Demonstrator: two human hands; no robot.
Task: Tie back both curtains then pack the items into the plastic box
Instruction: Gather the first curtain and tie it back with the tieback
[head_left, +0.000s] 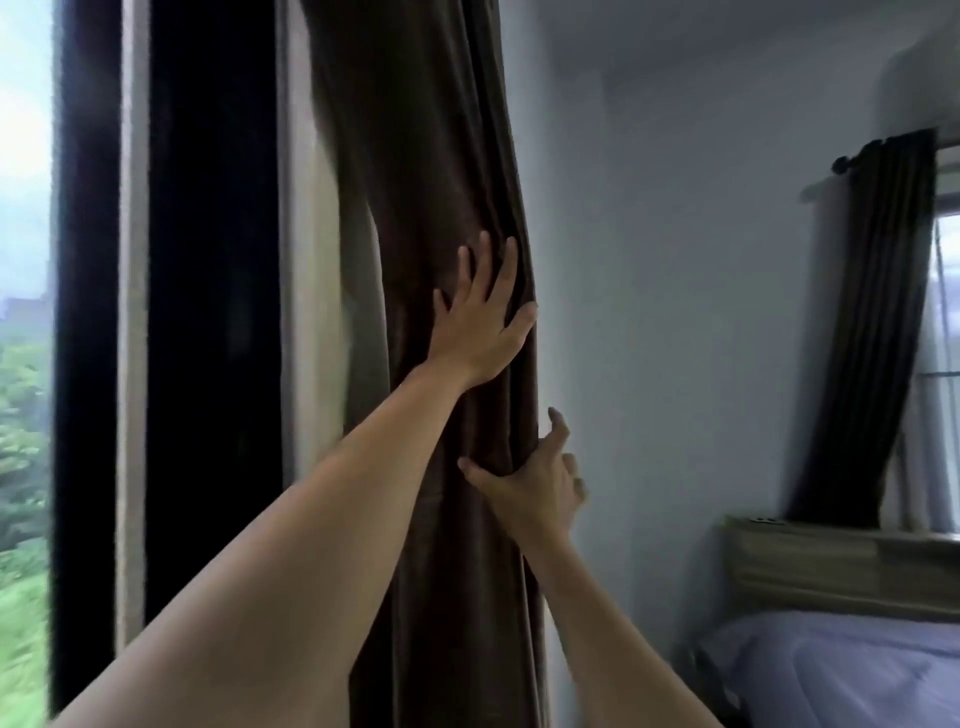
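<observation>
A dark brown curtain (431, 156) hangs bunched in folds down the middle of the view, right of the window. My left hand (483, 317) lies flat on its front with straight, spread fingers, pressing the folds. Lower down, my right hand (540, 483) holds the curtain's right edge, thumb across the front and fingers round the side toward the wall. A second dark curtain (878, 322) hangs slanted by another window at the far right. No tie-back or plastic box is in view.
A bright window (26, 312) with a dark frame (208, 312) fills the left. A pale wall (675, 312) stands behind the curtain. At the lower right are a bed with a bluish cover (841, 670) and a wooden headboard (841, 566).
</observation>
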